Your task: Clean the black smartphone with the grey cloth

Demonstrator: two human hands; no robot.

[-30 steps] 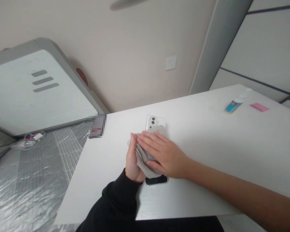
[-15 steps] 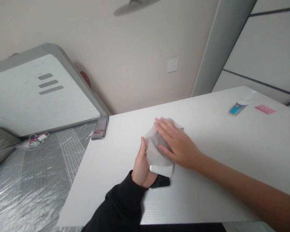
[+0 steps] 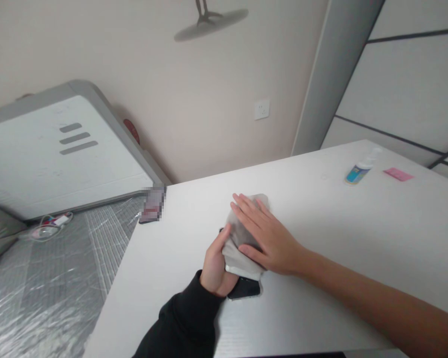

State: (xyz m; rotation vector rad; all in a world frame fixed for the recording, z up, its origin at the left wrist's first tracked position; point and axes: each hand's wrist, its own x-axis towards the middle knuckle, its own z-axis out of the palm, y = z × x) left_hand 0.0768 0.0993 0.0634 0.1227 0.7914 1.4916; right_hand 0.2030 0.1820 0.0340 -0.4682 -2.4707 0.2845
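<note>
A white phone (image 3: 242, 271) lies on the white table (image 3: 339, 233), its near end dark (image 3: 246, 288). My left hand (image 3: 214, 266), in a black sleeve, grips the phone's left edge with the thumb up along its side. A grey cloth (image 3: 242, 231) covers most of the phone. My right hand (image 3: 267, 236) lies flat on the cloth, fingers stretched out together and pressing it onto the phone.
A small spray bottle with a blue label (image 3: 356, 171) lies at the table's far right, beside a pink slip (image 3: 397, 174). A blurred small object (image 3: 152, 204) sits at the table's far left corner. A bed with plastic cover (image 3: 41, 278) and a white headboard (image 3: 59, 149) stand to the left.
My right hand slid the cloth up the phone toward its far end, covering the camera lenses, then came a little back. My left hand kept its hold on the phone's side.
</note>
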